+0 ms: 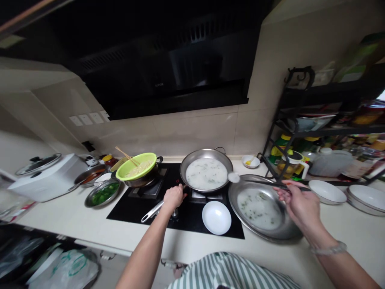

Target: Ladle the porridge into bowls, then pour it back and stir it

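My left hand (174, 197) is closed around the long metal handle of a wok (184, 164) on the right burner. Milky white liquid with green bits fills the wok's bottom. In my right hand (300, 204) is the dark handle of a ladle (234, 177). The ladle's bowl, whitish inside, hangs between the wok's right rim and a wide steel basin (285, 224) on the counter. This basin holds similar cloudy liquid with green bits. In front of the wok, a white bowl (216, 217) sits on the black stovetop (186, 222).
A lime-green colander (150, 158) with noodles and chopsticks rests over a pot at left. Beside it are a steel bowl of green leaves (105, 192) and a pan of red sauce (90, 174). White bowls (327, 192) and a black spice rack (279, 116) stand right. A range hood (168, 80) overhangs.
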`<control>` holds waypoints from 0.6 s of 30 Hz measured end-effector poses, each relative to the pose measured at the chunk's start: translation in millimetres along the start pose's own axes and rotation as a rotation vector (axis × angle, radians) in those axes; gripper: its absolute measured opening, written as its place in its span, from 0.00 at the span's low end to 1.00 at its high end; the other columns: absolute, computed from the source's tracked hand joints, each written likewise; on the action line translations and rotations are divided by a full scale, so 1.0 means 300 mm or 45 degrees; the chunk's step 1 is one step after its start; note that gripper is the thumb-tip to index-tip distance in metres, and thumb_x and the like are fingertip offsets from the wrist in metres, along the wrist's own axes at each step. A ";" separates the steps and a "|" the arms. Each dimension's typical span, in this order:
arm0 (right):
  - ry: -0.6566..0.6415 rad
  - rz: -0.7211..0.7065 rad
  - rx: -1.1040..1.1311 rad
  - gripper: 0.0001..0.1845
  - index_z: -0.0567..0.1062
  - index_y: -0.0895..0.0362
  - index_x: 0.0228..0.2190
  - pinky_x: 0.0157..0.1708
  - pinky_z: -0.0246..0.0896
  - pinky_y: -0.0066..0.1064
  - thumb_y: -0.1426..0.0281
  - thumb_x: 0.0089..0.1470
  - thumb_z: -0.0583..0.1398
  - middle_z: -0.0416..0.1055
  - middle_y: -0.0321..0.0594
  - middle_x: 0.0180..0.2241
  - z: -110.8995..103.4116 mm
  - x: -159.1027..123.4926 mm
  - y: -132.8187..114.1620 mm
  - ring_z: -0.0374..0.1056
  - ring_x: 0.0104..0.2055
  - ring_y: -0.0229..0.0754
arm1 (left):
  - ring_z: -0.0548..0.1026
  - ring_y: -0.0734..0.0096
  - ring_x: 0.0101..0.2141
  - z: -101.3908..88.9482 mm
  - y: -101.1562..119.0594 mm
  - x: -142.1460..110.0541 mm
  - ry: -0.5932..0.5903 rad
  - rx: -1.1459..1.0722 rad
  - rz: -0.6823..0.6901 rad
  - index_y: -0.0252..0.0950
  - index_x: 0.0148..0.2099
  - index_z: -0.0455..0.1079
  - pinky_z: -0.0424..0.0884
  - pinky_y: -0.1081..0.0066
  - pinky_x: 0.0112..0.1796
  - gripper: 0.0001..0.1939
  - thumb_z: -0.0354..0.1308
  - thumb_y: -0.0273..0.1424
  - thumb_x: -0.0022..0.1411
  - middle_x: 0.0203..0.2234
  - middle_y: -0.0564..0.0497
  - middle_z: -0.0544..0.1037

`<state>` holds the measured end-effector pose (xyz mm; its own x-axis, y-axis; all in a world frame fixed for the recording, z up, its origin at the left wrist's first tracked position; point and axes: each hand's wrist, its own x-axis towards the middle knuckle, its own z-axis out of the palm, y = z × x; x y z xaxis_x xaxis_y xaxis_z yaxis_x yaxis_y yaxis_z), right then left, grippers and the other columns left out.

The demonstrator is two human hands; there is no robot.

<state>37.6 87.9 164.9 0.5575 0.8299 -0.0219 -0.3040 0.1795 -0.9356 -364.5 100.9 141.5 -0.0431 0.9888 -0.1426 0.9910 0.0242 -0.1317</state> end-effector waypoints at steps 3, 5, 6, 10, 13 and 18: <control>0.059 -0.095 -0.194 0.09 0.73 0.52 0.29 0.15 0.59 0.35 0.64 0.43 0.64 0.69 0.43 0.18 -0.097 -0.013 0.016 0.68 0.19 0.47 | 0.78 0.52 0.45 0.000 0.000 0.000 -0.006 0.002 -0.003 0.33 0.53 0.64 0.71 0.60 0.42 0.19 0.50 0.41 0.66 0.43 0.35 0.78; 0.014 -0.218 -0.395 0.12 0.73 0.53 0.31 0.17 0.62 0.38 0.59 0.45 0.63 0.69 0.42 0.18 -0.161 -0.029 0.043 0.67 0.18 0.46 | 0.78 0.52 0.45 0.000 0.000 0.000 -0.007 0.005 -0.004 0.33 0.53 0.64 0.71 0.60 0.42 0.19 0.50 0.41 0.66 0.43 0.35 0.78; -0.034 -0.293 -0.497 0.15 0.73 0.53 0.32 0.19 0.64 0.39 0.57 0.46 0.63 0.70 0.41 0.18 -0.191 -0.038 0.059 0.67 0.18 0.46 | 0.78 0.52 0.45 0.000 0.000 0.000 -0.007 0.007 -0.004 0.33 0.53 0.64 0.71 0.60 0.42 0.19 0.50 0.41 0.66 0.43 0.36 0.78; -0.264 -0.575 -0.804 0.20 0.75 0.54 0.36 0.23 0.67 0.40 0.52 0.49 0.60 0.73 0.42 0.22 -0.282 -0.074 0.100 0.68 0.19 0.45 | 0.78 0.52 0.44 -0.002 0.000 0.000 -0.006 0.013 0.002 0.33 0.53 0.64 0.71 0.61 0.41 0.19 0.51 0.40 0.66 0.44 0.36 0.78; -0.462 -0.772 -0.870 0.17 0.78 0.52 0.35 0.26 0.70 0.40 0.55 0.48 0.61 0.76 0.46 0.29 -0.310 -0.099 0.095 0.72 0.24 0.46 | 0.78 0.51 0.44 -0.003 -0.001 0.000 -0.004 0.018 0.005 0.32 0.52 0.64 0.71 0.60 0.41 0.19 0.51 0.40 0.66 0.44 0.35 0.78; -0.488 -0.859 -0.866 0.14 0.78 0.49 0.32 0.32 0.72 0.44 0.55 0.44 0.63 0.78 0.47 0.31 -0.296 -0.137 0.068 0.75 0.30 0.51 | 0.78 0.50 0.44 -0.005 -0.001 -0.002 0.001 0.019 0.001 0.32 0.52 0.64 0.71 0.60 0.41 0.19 0.51 0.41 0.66 0.42 0.36 0.78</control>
<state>77.1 10.4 115.3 0.1302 0.8014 0.5838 0.5486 0.4323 -0.7156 -364.5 100.7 143.0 -0.0425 0.9889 -0.1421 0.9891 0.0215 -0.1460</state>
